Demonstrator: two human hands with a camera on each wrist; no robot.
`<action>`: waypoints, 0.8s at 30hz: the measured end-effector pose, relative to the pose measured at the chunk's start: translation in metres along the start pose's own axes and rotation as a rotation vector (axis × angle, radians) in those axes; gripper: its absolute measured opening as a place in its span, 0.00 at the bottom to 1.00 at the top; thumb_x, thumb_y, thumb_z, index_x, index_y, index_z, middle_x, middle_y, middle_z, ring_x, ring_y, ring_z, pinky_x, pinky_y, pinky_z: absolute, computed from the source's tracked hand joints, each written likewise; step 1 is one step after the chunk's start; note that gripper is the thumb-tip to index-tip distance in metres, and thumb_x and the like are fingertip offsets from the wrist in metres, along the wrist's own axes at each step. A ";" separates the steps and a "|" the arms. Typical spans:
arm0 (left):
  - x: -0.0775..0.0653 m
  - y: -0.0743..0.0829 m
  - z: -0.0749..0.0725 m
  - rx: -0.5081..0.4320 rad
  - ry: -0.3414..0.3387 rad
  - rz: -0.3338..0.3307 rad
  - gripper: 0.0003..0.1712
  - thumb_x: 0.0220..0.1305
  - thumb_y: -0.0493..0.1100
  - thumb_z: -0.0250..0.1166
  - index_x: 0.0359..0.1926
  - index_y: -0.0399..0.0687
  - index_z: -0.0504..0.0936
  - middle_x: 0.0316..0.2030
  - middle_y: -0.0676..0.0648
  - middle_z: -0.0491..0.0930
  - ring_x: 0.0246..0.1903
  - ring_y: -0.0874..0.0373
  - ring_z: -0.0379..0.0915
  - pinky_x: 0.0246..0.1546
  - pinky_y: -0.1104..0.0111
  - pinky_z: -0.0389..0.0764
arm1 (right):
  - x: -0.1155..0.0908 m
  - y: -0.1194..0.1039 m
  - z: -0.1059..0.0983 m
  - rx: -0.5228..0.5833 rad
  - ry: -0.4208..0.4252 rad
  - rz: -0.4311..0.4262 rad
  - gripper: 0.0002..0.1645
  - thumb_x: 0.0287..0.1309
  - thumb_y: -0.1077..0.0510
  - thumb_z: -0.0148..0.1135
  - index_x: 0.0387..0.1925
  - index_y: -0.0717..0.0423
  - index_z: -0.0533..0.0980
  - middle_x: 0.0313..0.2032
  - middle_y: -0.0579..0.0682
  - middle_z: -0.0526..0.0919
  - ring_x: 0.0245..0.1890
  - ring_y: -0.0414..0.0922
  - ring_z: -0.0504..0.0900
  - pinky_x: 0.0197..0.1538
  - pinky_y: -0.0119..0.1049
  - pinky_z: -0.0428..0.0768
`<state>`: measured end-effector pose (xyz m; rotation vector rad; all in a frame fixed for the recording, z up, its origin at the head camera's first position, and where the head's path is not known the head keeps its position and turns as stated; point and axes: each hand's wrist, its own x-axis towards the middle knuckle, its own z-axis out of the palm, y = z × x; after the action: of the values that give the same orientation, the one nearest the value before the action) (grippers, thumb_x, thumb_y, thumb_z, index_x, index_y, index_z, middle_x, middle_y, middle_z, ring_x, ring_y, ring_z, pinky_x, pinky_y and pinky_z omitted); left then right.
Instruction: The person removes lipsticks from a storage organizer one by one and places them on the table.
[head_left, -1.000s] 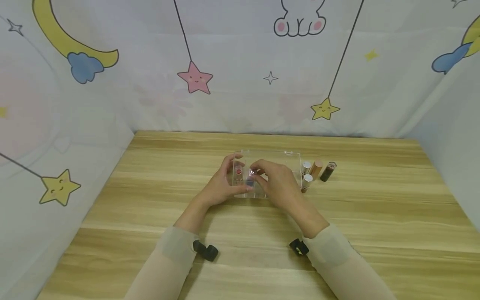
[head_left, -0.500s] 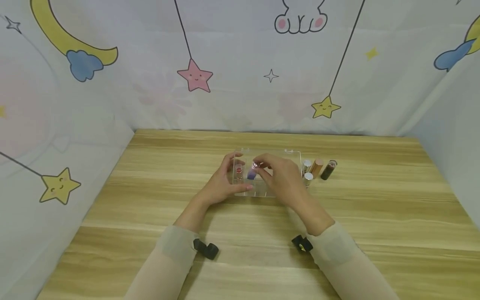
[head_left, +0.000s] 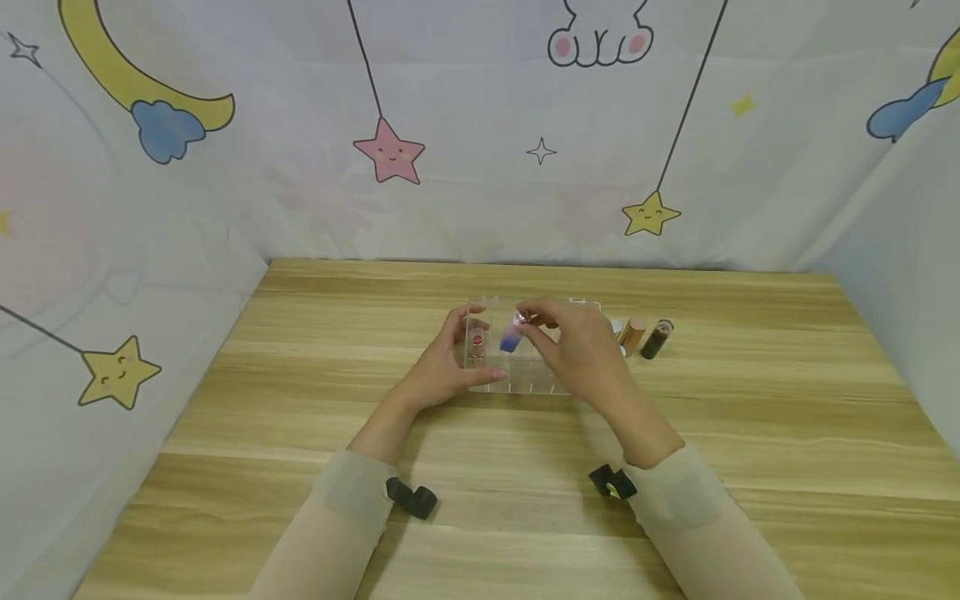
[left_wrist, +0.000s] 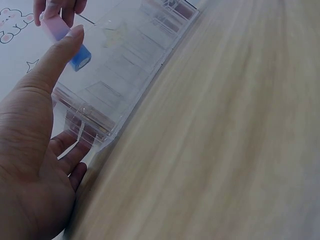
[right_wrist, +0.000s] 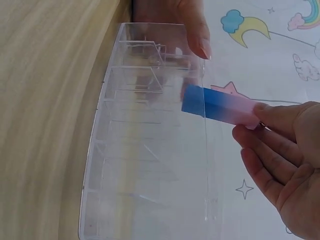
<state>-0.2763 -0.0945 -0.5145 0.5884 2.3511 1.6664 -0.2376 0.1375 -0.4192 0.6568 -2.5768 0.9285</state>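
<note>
A clear plastic compartment organizer (head_left: 540,375) lies on the table in the head view. My left hand (head_left: 442,367) grips its left end, thumb along the front and fingers round the side; the left wrist view shows those fingers through the clear wall. Between thumb and fingertips, my right hand (head_left: 588,350) pinches the pink end of a pink-to-blue lipstick tube (right_wrist: 220,106). The tube hangs tilted over the organizer, its blue end lower and toward the left. A lipstick with a red top (head_left: 477,342) stands in the organizer's left compartment.
Right of the organizer stand a copper-coloured lipstick tube (head_left: 633,335) and a dark one with a clear top (head_left: 657,340). Silver-topped tubes (head_left: 617,327) beside them are partly hidden by my right hand. A printed curtain (head_left: 480,208) hangs behind the wooden table (head_left: 315,333).
My right hand has lifted the pink-to-blue lipstick tube up out of the organizer and slightly right, tilting it. The left hand has stayed on the organizer's left end.
</note>
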 end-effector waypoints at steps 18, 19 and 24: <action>0.001 0.001 0.000 0.020 0.000 0.006 0.59 0.53 0.50 0.83 0.77 0.62 0.54 0.70 0.48 0.71 0.68 0.49 0.69 0.72 0.41 0.63 | 0.000 0.005 -0.020 -0.019 0.003 0.028 0.16 0.67 0.55 0.70 0.54 0.54 0.85 0.45 0.51 0.91 0.45 0.49 0.90 0.49 0.50 0.86; 0.001 0.001 0.000 0.020 -0.001 0.006 0.59 0.53 0.51 0.83 0.77 0.61 0.54 0.70 0.47 0.71 0.68 0.49 0.69 0.72 0.41 0.63 | 0.000 0.006 -0.022 -0.020 0.006 0.028 0.16 0.67 0.55 0.70 0.53 0.54 0.85 0.45 0.51 0.91 0.44 0.49 0.90 0.48 0.49 0.86; -0.001 0.001 0.000 0.011 -0.005 -0.015 0.59 0.53 0.56 0.82 0.77 0.68 0.54 0.70 0.50 0.70 0.70 0.50 0.67 0.72 0.39 0.62 | 0.001 0.007 -0.028 -0.030 0.000 0.028 0.16 0.67 0.55 0.70 0.55 0.53 0.85 0.46 0.50 0.91 0.45 0.48 0.90 0.48 0.47 0.85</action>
<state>-0.2755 -0.0948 -0.5132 0.5746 2.3571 1.6453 -0.2380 0.1612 -0.4018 0.6137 -2.6012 0.8972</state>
